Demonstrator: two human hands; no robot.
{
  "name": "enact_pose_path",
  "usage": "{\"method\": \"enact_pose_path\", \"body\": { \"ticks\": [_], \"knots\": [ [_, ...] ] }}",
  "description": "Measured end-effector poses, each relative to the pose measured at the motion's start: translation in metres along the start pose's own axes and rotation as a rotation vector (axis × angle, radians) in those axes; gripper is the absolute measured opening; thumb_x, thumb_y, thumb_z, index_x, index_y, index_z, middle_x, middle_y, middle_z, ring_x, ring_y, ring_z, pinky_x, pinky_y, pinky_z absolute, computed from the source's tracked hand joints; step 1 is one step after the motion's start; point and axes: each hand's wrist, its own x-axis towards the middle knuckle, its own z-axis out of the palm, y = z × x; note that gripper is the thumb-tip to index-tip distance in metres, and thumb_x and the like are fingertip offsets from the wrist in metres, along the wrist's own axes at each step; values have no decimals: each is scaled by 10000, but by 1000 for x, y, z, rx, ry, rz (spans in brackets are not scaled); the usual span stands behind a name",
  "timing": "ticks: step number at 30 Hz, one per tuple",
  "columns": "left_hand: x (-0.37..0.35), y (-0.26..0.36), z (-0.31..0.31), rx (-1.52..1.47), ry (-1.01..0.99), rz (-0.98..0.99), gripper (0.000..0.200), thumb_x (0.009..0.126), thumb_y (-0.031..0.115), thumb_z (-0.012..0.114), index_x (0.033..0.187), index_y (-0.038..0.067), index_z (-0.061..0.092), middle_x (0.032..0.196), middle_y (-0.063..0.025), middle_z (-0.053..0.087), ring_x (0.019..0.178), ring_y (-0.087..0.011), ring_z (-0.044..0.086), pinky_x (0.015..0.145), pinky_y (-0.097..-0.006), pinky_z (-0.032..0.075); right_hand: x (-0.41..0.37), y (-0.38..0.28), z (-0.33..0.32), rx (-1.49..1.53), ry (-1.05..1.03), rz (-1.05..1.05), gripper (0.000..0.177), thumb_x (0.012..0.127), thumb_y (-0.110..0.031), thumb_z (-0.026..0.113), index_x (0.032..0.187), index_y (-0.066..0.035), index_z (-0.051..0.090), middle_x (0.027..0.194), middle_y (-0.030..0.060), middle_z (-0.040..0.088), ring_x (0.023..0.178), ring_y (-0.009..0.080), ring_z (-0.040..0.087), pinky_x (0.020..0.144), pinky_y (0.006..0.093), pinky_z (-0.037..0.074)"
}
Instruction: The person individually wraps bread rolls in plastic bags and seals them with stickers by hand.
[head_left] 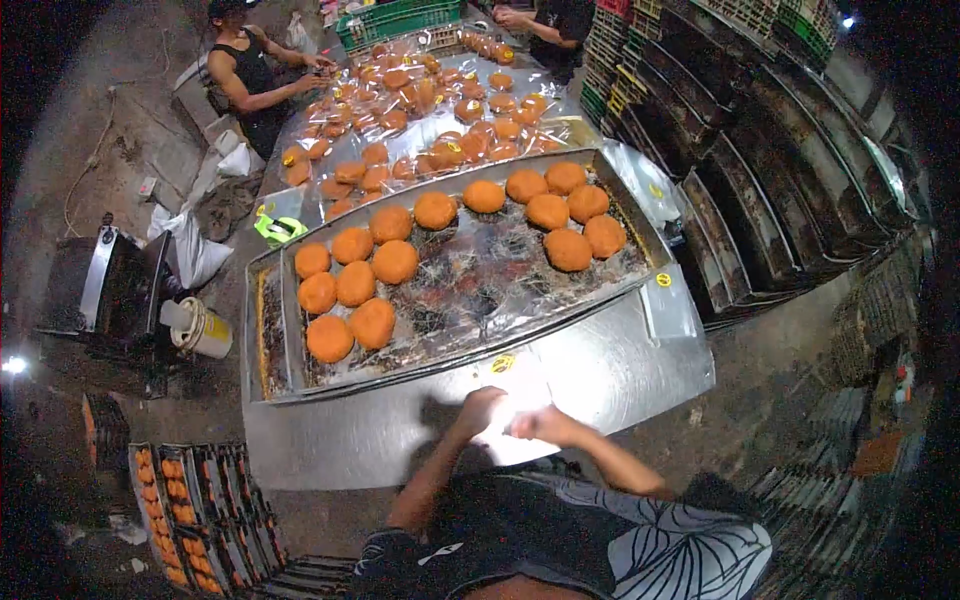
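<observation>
My left hand (478, 407) and my right hand (541, 425) meet over the near edge of the steel table (600, 370), fingers curled. Between them lies a bright, washed-out patch that looks like a clear plastic bag (510, 412); glare hides its detail. Just beyond the hands a large metal tray (262, 330) lined with crumpled plastic carries several round orange buns (372, 322) in two groups, left and right (568, 250).
Farther along the table lie several buns in clear bags (440, 105). Two other people (245, 75) (550, 25) work at the far end beside a green crate (395, 20). Dark empty trays are stacked at right (760, 180); trays of buns stand at lower left (185, 510). A white bucket (200, 330) sits on the floor.
</observation>
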Motion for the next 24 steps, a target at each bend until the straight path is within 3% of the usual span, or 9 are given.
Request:
{"method": "enact_pose_path", "body": {
  "ticks": [2,10,12,14,17,19,22,23,24],
  "knots": [
    [7,20,-2,-334,-14,-500,260,826,190,487,960,-24,551,931,-115,570,829,-157,549,721,-249,431,5,6,18,-115,296,79,264,773,-229,541,924,-12,559,724,91,576,664,176,529,645,305,429],
    [9,73,-12,-189,-185,-585,210,708,124,631,881,10,597,677,-29,565,613,-99,522,585,-201,416,-12,-40,57,-292,1018,27,193,799,-150,519,723,-21,398,536,183,502,495,329,525,441,354,405],
    [27,113,-19,-296,-95,-460,165,685,107,650,797,-4,602,645,-29,527,609,-100,503,578,-207,407,-17,-49,59,-290,1013,189,105,826,-113,457,855,-12,455,519,170,508,467,340,519,416,356,409],
    [42,132,-24,-313,-28,-567,134,686,94,645,756,-13,604,665,-52,520,626,-108,497,573,-226,395,-19,-75,36,415,793,498,216,830,-132,423,983,9,483,532,145,539,454,296,539,403,343,432],
    [62,152,-15,-73,141,-353,139,706,111,626,792,3,617,670,-66,515,648,-152,495,595,-258,388,1,-14,-24,1574,334,-113,240,869,-200,408,1038,-57,500,861,51,556,698,88,521,580,222,443],
    [74,149,-8,49,234,-434,211,711,107,615,890,0,586,731,-75,531,681,-191,514,658,-268,408,19,-94,-64,1284,780,-345,449,865,-336,400,1135,22,411,1117,90,480,993,170,466,860,290,377],
    [108,110,-18,103,431,-26,395,744,119,578,1107,36,446,796,-51,521,750,-177,513,696,-277,430,37,-108,-65,1663,417,-654,558,837,-396,391,1230,-5,319,1238,124,398,1060,224,449,869,307,370],
    [119,110,-29,231,422,52,417,750,122,571,1131,39,423,803,-46,519,759,-173,513,702,-279,433,37,-102,-62,1599,323,-375,559,830,-386,416,1227,-4,324,1213,128,424,1051,223,457,869,306,372],
    [126,109,-36,-573,541,-221,431,765,126,556,1153,36,391,813,-44,516,773,-168,514,721,-286,442,41,-93,-63,1513,226,-106,560,822,-377,440,1224,-4,328,1188,132,449,1042,223,465,868,304,373]
  ]
}}
